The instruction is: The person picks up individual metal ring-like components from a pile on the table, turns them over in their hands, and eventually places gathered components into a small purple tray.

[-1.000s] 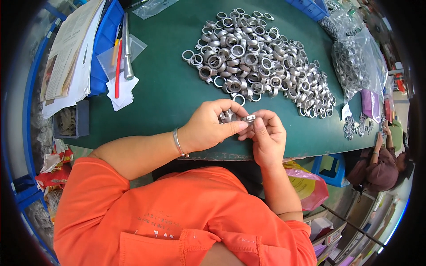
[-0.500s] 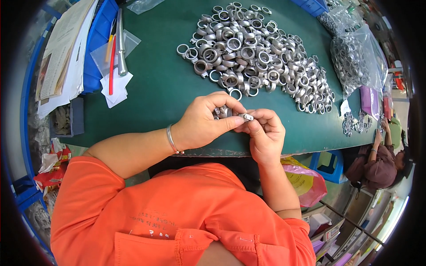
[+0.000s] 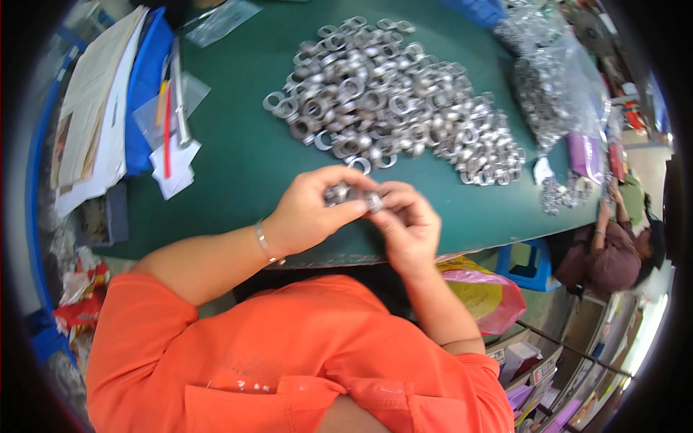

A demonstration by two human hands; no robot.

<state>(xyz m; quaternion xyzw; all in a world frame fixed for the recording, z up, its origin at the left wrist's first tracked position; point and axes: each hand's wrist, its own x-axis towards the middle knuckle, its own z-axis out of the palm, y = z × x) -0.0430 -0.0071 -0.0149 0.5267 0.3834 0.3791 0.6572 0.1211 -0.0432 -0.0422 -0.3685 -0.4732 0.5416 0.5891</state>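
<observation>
Landmark: ring pile [image 3: 393,101]. Small metal part [image 3: 373,202] is on the near side of the pile, gripped by 2 hands: left hand [image 3: 302,208] pinches it between thumb and finger while curled round other metal pieces [image 3: 336,193]; right hand [image 3: 410,229] closes its fingertips on it. Judgement: best handled with left pinch steady, right fingertips light, cupped pieces kept clear. Part looks silvery, compact; blur hides detail.

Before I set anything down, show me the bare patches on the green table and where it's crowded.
The widest bare stretch of table lies between the small white papers and the ring pile. Another lies right of the right hand, below the pile. Crowded: the pile itself and the right side, with bagged metal parts.
</observation>
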